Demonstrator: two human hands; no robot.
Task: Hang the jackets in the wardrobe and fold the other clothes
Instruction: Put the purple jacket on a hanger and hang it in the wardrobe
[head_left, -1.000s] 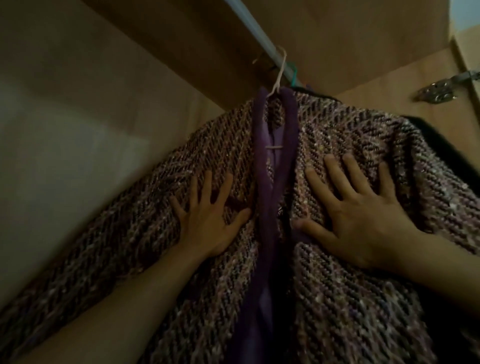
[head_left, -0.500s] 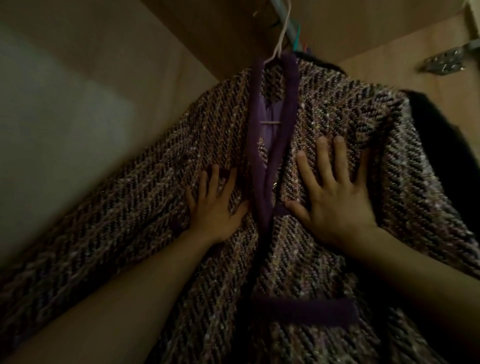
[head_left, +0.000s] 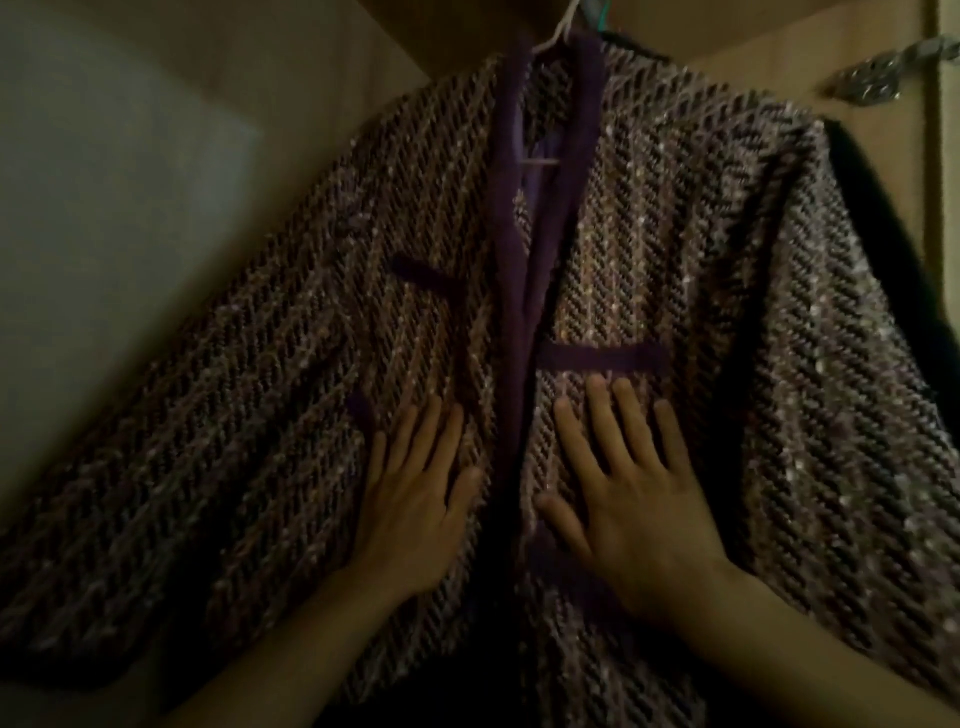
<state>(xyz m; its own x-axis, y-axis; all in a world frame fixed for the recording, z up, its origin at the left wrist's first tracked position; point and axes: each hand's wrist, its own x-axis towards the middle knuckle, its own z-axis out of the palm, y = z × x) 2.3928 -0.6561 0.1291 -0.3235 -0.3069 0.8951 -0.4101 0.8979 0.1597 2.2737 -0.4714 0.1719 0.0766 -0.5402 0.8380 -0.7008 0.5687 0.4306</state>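
Head view: against the wardrobe wall (head_left: 130, 182) at left, your tweed jacket (head_left: 260, 415) fills the frame's middle. Your left hand (head_left: 415, 499) lies flat on it with fingers spread, the hanger (head_left: 558, 36) hooks at top centre, and your right hand (head_left: 628, 509) lies likewise spread just right of the purple trim. This jacket looks hung, with only smoothing left; no clothes for folding are in sight.

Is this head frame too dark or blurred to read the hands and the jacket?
Head view: dim and underexposed, yet the weave of the tweed jacket reads. Head view: the left hand and right hand lie flat on it, fairly sharp. Head view: the hinge at upper right is blurred, edges bow from the wide lens, lower corners sink into shadow.
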